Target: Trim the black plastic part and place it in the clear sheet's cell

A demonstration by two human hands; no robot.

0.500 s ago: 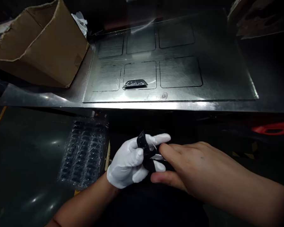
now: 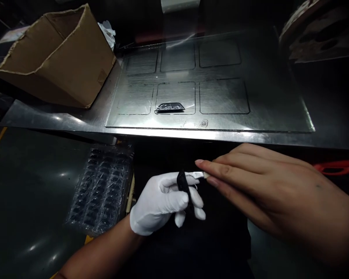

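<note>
My left hand (image 2: 163, 203), in a white glove, is closed round a small black part (image 2: 184, 186) held edge-on below the metal table. My bare right hand (image 2: 267, 190) reaches in from the right, fingers pressed together in a pinch on a small silvery blade or strip (image 2: 198, 175) whose tip sits at the top of the black part. A second black part of similar shape (image 2: 170, 107) lies on the metal plate (image 2: 264, 116) inside one of the outlined rectangles.
An open cardboard box (image 2: 58, 58) stands tilted at the table's left rear, with white gloves (image 2: 107, 31) behind it. A clear plastic blister tray (image 2: 101, 190) with several pockets sits low on the left. Something red (image 2: 334, 167) shows at the right under the table edge.
My right hand has lifted and drawn the silvery piece up toward the top of the black part. My left hand has turned the part so it shows edge-on.
</note>
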